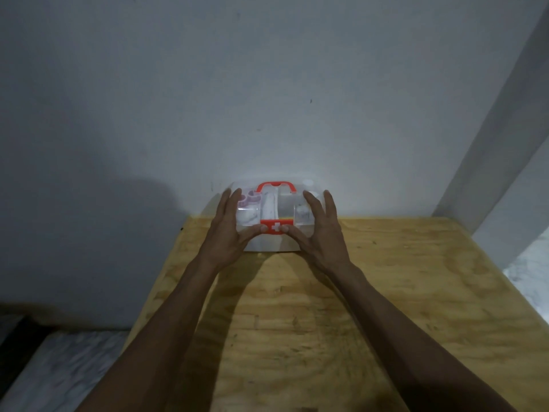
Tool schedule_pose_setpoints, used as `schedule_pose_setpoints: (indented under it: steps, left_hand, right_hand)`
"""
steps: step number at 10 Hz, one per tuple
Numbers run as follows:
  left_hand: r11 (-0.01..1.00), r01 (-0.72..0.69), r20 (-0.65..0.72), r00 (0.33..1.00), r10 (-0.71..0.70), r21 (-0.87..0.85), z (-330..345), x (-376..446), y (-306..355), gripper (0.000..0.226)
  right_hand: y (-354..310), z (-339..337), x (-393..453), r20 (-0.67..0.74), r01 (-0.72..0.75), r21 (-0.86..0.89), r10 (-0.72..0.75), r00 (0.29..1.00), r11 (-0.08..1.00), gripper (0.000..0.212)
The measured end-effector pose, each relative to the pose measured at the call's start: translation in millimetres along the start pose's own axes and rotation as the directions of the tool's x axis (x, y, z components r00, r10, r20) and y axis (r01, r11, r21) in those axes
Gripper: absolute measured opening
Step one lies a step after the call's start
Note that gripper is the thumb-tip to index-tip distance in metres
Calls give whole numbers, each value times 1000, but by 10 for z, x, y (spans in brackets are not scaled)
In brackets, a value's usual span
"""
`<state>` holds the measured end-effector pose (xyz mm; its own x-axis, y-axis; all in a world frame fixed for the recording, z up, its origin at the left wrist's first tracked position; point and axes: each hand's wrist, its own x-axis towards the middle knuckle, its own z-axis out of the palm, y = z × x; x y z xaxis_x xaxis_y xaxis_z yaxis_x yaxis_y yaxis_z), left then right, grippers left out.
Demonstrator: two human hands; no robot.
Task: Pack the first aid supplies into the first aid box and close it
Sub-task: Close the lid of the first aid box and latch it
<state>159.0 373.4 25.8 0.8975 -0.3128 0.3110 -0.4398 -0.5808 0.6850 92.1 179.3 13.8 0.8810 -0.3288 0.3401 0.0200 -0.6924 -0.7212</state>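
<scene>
A clear plastic first aid box [274,243] stands at the far edge of the wooden table, against the wall. Its lid is down, with a red handle [276,186] on top and a red latch [276,227] bearing a white cross at the front. Pale supplies show through the lid, among them pinkish pieces [249,200] at the left. My left hand [230,230] lies on the lid's left side and my right hand [320,230] on its right side. Both thumbs press on the ends of the latch.
The plywood table [356,307] stretches from the box toward me. A grey wall [267,99] rises right behind the box, with a corner post [505,144] at the right. Marbled floor [68,367] shows at the lower left.
</scene>
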Motion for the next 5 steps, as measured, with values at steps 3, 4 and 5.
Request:
schedule_pose_setpoints:
  steps: [3, 4, 5]
  left_hand:
    - [963, 63, -20, 998, -60, 261, -27, -44, 66, 102]
    - [917, 112, -64, 993, -95, 384, -41, -93, 223, 94]
    - [913, 114, -69, 993, -94, 392, -32, -255, 358, 92]
  right_hand:
    - [-45, -56, -3, 52, 4, -34, -2, 999, 999, 91]
    - [-131, -222, 84, 156, -9, -130, 29, 987, 992, 94]
    - [-201, -370, -43, 211, 4, -143, 26, 977, 990, 99]
